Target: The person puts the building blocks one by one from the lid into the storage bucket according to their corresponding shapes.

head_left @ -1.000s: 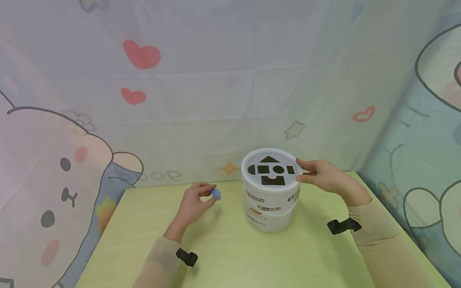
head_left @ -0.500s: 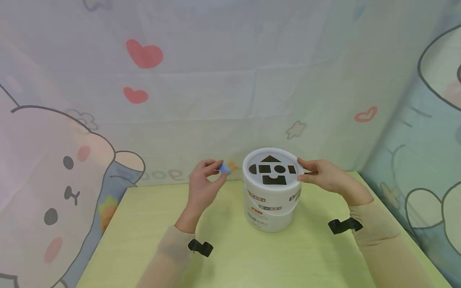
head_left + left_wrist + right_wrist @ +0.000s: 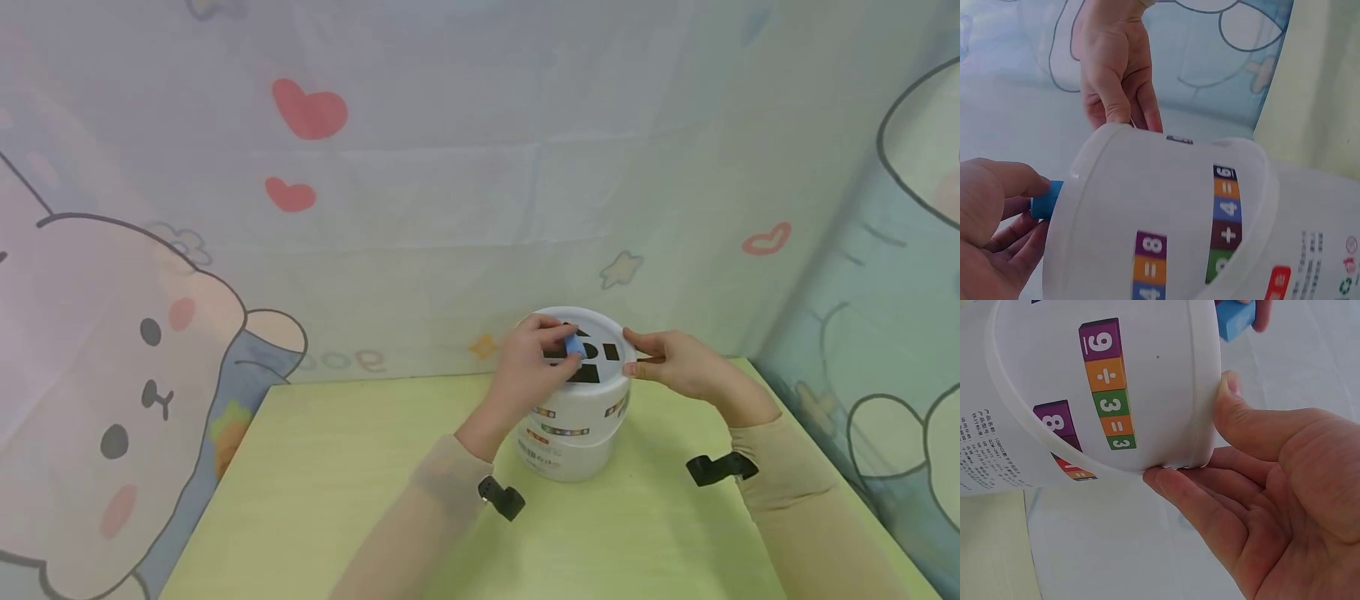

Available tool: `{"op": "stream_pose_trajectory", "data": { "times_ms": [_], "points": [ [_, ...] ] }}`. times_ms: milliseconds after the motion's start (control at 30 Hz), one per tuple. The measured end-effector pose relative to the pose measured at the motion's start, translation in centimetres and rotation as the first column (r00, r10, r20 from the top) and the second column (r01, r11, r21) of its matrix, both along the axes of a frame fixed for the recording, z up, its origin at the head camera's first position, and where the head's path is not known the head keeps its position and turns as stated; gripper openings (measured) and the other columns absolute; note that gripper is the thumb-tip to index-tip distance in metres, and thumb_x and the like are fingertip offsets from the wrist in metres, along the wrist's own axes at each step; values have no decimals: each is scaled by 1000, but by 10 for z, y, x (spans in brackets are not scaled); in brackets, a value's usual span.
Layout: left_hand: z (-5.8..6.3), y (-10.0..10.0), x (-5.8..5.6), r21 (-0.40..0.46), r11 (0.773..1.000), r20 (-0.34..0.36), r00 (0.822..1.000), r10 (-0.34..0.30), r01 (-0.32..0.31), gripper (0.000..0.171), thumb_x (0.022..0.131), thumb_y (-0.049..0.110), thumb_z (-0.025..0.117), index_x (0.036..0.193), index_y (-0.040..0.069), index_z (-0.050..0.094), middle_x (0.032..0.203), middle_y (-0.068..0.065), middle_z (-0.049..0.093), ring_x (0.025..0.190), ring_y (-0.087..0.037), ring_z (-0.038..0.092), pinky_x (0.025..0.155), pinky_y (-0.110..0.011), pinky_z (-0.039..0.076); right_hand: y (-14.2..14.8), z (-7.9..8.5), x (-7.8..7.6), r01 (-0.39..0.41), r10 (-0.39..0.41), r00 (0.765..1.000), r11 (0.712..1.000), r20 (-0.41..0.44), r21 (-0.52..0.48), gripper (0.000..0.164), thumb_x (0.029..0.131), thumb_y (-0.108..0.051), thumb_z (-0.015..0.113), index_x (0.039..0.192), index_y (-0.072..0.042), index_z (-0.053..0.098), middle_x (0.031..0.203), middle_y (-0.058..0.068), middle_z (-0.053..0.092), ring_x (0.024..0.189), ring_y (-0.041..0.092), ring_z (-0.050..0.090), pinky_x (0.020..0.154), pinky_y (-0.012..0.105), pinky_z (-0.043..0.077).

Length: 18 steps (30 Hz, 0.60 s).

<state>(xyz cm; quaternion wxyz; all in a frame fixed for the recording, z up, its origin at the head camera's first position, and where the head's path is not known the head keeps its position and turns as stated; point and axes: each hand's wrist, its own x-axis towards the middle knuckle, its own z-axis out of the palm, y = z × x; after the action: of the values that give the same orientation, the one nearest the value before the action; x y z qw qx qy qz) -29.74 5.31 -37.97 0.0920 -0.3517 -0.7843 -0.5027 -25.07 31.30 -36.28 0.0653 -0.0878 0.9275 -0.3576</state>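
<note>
A white bucket (image 3: 577, 454) with a round lid stands on the table; dark shaped holes pierce the lid (image 3: 613, 323). Over that lid my left hand (image 3: 528, 360) pinches a small blue block (image 3: 576, 346) between thumb and fingers. The left wrist view has the blue block (image 3: 1046, 200) right at the lid's top, partly hidden by fingers. At the bucket's right side my right hand (image 3: 678, 367) grips the lid's rim, thumb on top and fingers below, as the right wrist view shows. Number stickers (image 3: 1107, 381) run along the bucket's wall.
The light green table (image 3: 337, 467) extends around the bucket to both sides. Behind it hangs a printed cloth backdrop (image 3: 450, 208) with hearts and cartoon animals, and another cloth (image 3: 862, 333) hangs at the right. A carry handle (image 3: 1266, 187) loops round the bucket's side.
My left hand has lifted the blue block and carried it right, from beside the bucket to over the lid. The right hand keeps its hold on the rim.
</note>
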Motion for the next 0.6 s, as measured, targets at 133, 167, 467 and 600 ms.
{"op": "stream_pose_trajectory", "data": {
  "times_ms": [133, 167, 467, 600],
  "points": [
    [5, 14, -1, -43, 998, 31, 999, -33, 35, 38, 95, 5, 80, 132, -4, 74, 128, -14, 65, 106, -28, 75, 87, -26, 62, 1, 1, 1, -6, 6, 1000, 1000, 1, 1, 74, 108, -29, 68, 163, 5, 32, 162, 30, 39, 142, 50, 49, 112, 66, 45],
    [7, 18, -2, -58, 998, 39, 999, -36, 39, 38, 96, 6, 79, 132, -4, 73, 129, -14, 65, 106, -27, 75, 86, -23, 61, 2, 1, 1, -7, 7, 1000, 1000, 4, -4, 74, 108, -28, 67, 164, 5, 31, 162, 29, 39, 142, 50, 49, 112, 65, 45],
    [11, 56, -9, -207, 978, 153, 988, 31, 1, 38, 99, 13, 79, 135, 2, 74, 129, -8, 66, 106, -13, 71, 81, -11, 55, 6, 0, 4, -20, 20, 1000, 1000, -2, -13, 74, 109, -28, 66, 164, 5, 30, 161, 31, 40, 142, 46, 50, 111, 61, 48],
    [13, 64, -10, -263, 964, 134, 988, 71, -34, 38, 100, 16, 79, 136, 5, 74, 128, -6, 67, 107, -11, 70, 79, -11, 53, 6, -1, 5, -32, 32, 999, 999, -9, -18, 73, 109, -27, 66, 164, 6, 29, 162, 32, 38, 143, 47, 49, 110, 62, 49]
  ]
}}
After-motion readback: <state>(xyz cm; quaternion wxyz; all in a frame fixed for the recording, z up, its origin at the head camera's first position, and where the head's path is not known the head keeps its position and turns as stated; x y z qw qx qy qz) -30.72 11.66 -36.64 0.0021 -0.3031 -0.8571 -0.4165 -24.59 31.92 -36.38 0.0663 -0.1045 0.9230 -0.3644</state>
